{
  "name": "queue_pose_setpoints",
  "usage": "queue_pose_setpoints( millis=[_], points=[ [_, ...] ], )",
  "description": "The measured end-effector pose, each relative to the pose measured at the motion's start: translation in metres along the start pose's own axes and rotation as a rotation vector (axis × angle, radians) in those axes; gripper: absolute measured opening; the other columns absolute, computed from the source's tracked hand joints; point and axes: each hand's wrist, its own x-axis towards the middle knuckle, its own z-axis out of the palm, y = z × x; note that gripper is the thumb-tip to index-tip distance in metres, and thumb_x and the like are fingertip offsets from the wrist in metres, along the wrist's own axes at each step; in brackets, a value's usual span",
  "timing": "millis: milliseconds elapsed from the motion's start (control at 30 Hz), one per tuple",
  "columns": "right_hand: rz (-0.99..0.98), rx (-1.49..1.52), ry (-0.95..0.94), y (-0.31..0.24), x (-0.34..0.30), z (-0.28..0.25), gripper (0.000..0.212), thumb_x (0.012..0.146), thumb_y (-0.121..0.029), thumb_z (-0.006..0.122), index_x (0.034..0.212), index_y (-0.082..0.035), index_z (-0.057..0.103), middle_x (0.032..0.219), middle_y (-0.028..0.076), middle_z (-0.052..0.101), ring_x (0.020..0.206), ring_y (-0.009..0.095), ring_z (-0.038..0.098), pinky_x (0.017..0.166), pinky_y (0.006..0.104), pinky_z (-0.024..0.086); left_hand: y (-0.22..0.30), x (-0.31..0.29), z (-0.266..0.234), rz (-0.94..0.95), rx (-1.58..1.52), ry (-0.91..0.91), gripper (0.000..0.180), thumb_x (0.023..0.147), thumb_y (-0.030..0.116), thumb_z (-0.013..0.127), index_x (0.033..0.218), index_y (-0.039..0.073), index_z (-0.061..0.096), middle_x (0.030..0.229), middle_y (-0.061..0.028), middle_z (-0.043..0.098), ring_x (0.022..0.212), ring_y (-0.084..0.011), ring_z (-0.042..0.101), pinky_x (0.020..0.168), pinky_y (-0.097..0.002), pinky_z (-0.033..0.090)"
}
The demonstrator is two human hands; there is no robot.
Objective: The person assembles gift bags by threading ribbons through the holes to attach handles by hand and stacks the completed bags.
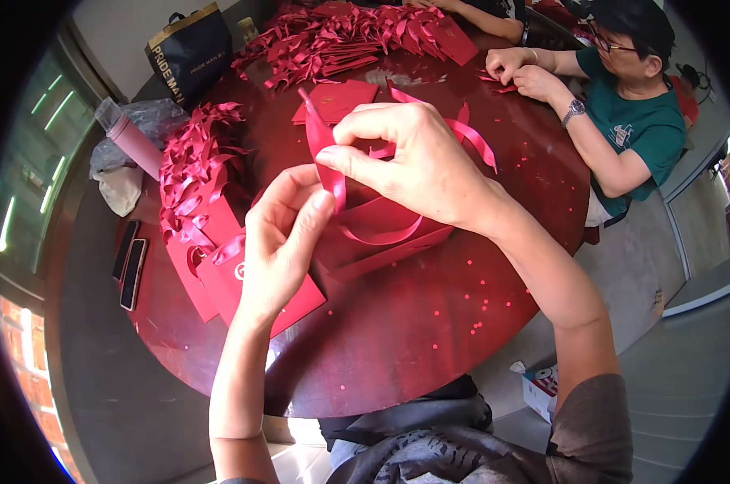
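Observation:
A shiny red ribbon [325, 153] is stretched upright between my two hands, its narrow tip pointing up. My left hand [283, 234] pinches its lower part between thumb and fingers. Higher up, my right hand [413, 157] grips the same ribbon between thumb and forefinger. Beneath my hands lies a red paper gift bag [393, 256] with ribbon handles, partly hidden by my right hand. Another length of ribbon [478, 145] curls out to the right behind that hand.
Red bags with ribbons [200, 177] pile up at the left, and a larger heap [341, 36] covers the far side. A pink tumbler [131, 141], a dark paper bag [189, 56] and two phones [133, 274] sit along the left. Across the round table [381, 347], a co-worker [623, 121] handles something red.

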Motion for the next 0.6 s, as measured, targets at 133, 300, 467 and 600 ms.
queue_pose_setpoints(
  millis=[133,300,467,600],
  points=[
    [-0.028,-0.014,-0.002,-0.006,-0.003,-0.003,0.013,0.087,-0.011,0.07,0.088,0.001,0.07,0.075,0.004,0.068,0.069,0.007,0.061,0.062,0.0247,0.048,0.0,-0.011,-0.002,0.054,0.044,-0.031,0.042,0.087,-0.006,0.064,0.118,0.003,0.039,0.103,-0.0093,0.062,0.096,-0.0129,0.059,0.088,-0.026,0.046],
    [0.207,0.198,-0.067,-0.009,-0.004,-0.004,0.013,0.09,-0.011,0.067,0.09,0.002,0.069,0.074,0.003,0.066,0.064,0.007,0.062,0.057,0.0206,0.049,-0.011,-0.017,0.0,0.263,0.308,-0.02,0.031,0.088,-0.009,0.059,0.116,0.0,0.048,0.105,-0.0111,0.063,0.099,-0.0165,0.062,0.087,-0.0269,0.048],
    [0.223,0.17,-0.087,-0.011,-0.004,-0.005,0.013,0.091,-0.01,0.066,0.087,0.003,0.068,0.07,0.003,0.064,0.062,0.007,0.062,0.053,0.0205,0.049,-0.011,-0.018,-0.006,0.356,0.46,-0.119,0.024,0.087,-0.011,0.058,0.109,-0.001,0.059,0.107,-0.0109,0.066,0.094,-0.0148,0.065,0.075,-0.0244,0.052],
    [0.089,0.052,0.02,-0.009,0.0,0.002,0.02,0.085,-0.014,0.067,0.073,0.002,0.065,0.062,0.014,0.061,0.056,0.024,0.061,0.054,0.0346,0.047,-0.009,-0.02,-0.005,0.274,0.426,-0.124,0.024,0.087,-0.011,0.057,0.109,0.0,0.06,0.104,-0.0101,0.066,0.085,-0.0122,0.065,0.066,-0.0224,0.051]
  ],
)
